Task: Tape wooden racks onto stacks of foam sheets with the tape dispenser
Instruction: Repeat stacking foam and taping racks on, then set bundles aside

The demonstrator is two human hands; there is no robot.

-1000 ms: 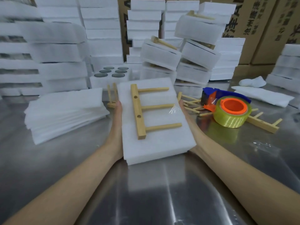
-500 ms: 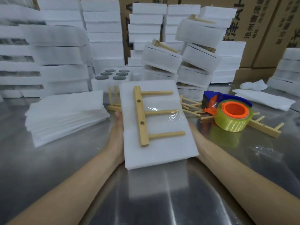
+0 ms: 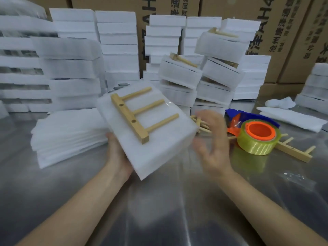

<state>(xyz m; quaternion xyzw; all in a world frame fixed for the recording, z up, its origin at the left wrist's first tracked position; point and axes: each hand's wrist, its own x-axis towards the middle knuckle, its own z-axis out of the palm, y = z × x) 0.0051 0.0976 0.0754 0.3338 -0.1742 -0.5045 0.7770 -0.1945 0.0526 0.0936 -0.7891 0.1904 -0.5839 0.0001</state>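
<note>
A white foam stack (image 3: 159, 148) with a wooden rack (image 3: 140, 112) taped on top is lifted off the metal table and tilted. My left hand (image 3: 117, 153) grips its near left corner from below. My right hand (image 3: 211, 139), blurred, is off the stack just to its right, fingers spread and holding nothing. The tape dispenser (image 3: 255, 134), blue and orange with a yellowish roll, lies on the table to the right of that hand.
Loose foam sheets (image 3: 67, 132) are piled on the left. Loose wooden racks (image 3: 294, 151) lie beside and behind the dispenser. Finished foam stacks (image 3: 179, 75) lean in heaps at the back, before cardboard boxes (image 3: 276, 32). More foam (image 3: 291, 118) lies at right.
The foam stack rose from the table and turned counter-clockwise. My right hand let go of its right edge and pulled away to the right. My left hand keeps holding it.
</note>
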